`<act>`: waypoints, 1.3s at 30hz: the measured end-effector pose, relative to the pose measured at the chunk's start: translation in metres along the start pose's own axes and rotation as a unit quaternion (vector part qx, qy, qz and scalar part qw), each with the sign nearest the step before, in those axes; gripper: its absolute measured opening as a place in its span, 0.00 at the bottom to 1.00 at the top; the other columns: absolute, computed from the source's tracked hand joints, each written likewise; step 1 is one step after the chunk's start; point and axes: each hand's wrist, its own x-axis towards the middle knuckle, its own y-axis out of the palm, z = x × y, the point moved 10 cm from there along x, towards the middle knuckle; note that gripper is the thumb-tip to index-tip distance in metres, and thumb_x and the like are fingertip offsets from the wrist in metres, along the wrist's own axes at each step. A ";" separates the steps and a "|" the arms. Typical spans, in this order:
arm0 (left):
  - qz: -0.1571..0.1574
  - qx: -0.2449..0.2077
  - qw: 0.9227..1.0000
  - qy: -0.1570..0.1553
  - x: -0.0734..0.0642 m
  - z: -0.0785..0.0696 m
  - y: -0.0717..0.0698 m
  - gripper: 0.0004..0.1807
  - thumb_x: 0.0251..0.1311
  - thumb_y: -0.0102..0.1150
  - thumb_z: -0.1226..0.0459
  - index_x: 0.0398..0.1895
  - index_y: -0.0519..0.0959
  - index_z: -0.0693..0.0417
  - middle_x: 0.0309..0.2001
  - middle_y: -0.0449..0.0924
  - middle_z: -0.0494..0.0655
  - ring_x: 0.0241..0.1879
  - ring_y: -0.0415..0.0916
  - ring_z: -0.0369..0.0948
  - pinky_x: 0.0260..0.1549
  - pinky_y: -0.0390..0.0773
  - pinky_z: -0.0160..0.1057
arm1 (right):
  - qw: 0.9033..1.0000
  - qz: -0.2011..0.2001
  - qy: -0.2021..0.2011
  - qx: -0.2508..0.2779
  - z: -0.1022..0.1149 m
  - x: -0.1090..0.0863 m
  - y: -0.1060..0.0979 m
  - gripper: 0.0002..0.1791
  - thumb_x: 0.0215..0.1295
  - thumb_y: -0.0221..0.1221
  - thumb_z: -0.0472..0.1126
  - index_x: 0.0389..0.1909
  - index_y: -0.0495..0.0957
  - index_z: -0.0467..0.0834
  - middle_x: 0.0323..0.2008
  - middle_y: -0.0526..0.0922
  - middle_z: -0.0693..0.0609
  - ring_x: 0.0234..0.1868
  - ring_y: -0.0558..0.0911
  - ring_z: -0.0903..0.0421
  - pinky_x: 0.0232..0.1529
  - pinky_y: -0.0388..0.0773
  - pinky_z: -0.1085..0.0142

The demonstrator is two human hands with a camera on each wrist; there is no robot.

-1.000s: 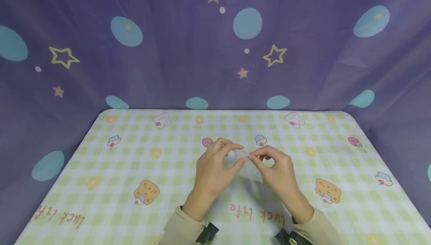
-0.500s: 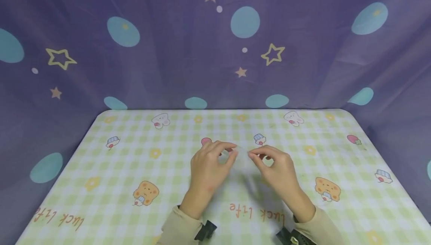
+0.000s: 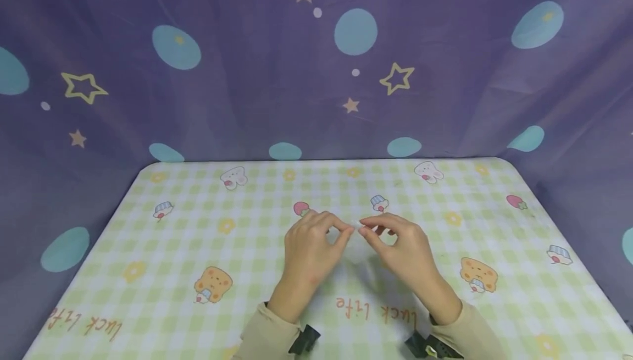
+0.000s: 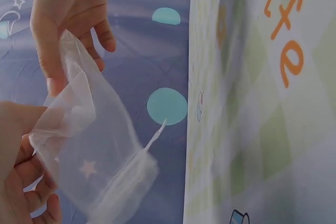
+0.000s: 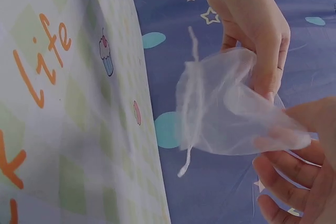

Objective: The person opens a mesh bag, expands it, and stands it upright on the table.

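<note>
A sheer white drawstring pouch (image 4: 118,135) hangs between my two hands above the table, faint in the head view. My left hand (image 3: 309,250) pinches its upper edge between thumb and index finger. Close beside it, my right hand (image 3: 407,250) also pinches the edge, the fingertips of both hands nearly meeting. In the right wrist view the gathered end of the pouch (image 5: 218,106) points down toward the table, away from the fingers. White cord ends (image 5: 184,163) stick out on both sides of that gathered band. The thin mesh lets the backdrop show through.
A green-and-white checked tablecloth (image 3: 257,239) with printed cartoon figures covers the table. Behind it hangs a purple curtain (image 3: 237,101) with stars and blue ovals. Dark straps (image 3: 304,341) sit at the wrists by the beige sleeves (image 3: 269,335).
My left hand has shifted left along the pouch's edge, then come back right to near the right fingertips. The right hand has barely moved. The pouch hangs less spread out than before.
</note>
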 end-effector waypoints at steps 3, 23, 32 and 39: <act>0.001 -0.008 1.000 -0.009 0.001 0.003 0.000 0.08 0.49 0.76 0.54 0.24 0.84 0.42 0.27 0.84 0.33 0.26 0.74 0.35 0.22 0.72 0.35 | 1.000 0.000 -0.006 -0.001 0.001 0.001 0.000 0.04 0.57 0.71 0.36 0.33 0.88 0.47 0.33 0.87 0.60 0.33 0.82 0.62 0.33 0.79 0.58; 0.064 -0.024 0.997 -0.026 0.001 0.000 0.013 0.02 0.56 0.71 0.57 0.29 0.87 0.39 0.26 0.82 0.32 0.27 0.75 0.32 0.24 0.72 0.32 | 1.000 -0.009 0.007 0.010 -0.004 -0.001 0.005 0.06 0.55 0.73 0.35 0.33 0.87 0.46 0.32 0.86 0.59 0.33 0.81 0.63 0.36 0.79 0.62; 0.051 -0.007 0.999 -0.013 0.003 -0.005 0.007 0.02 0.57 0.70 0.57 0.33 0.87 0.38 0.29 0.84 0.28 0.27 0.74 0.31 0.24 0.71 0.30 | 0.999 -0.030 -0.009 0.011 0.003 0.003 -0.008 0.08 0.51 0.74 0.32 0.29 0.86 0.46 0.28 0.85 0.60 0.31 0.81 0.63 0.35 0.78 0.61; 0.009 0.004 1.000 -0.024 0.002 0.000 -0.005 0.05 0.51 0.75 0.58 0.26 0.85 0.39 0.26 0.83 0.30 0.24 0.74 0.33 0.23 0.72 0.33 | 0.999 -0.034 -0.014 0.005 0.002 0.000 -0.010 0.06 0.54 0.72 0.32 0.32 0.86 0.44 0.31 0.86 0.56 0.33 0.82 0.60 0.36 0.79 0.60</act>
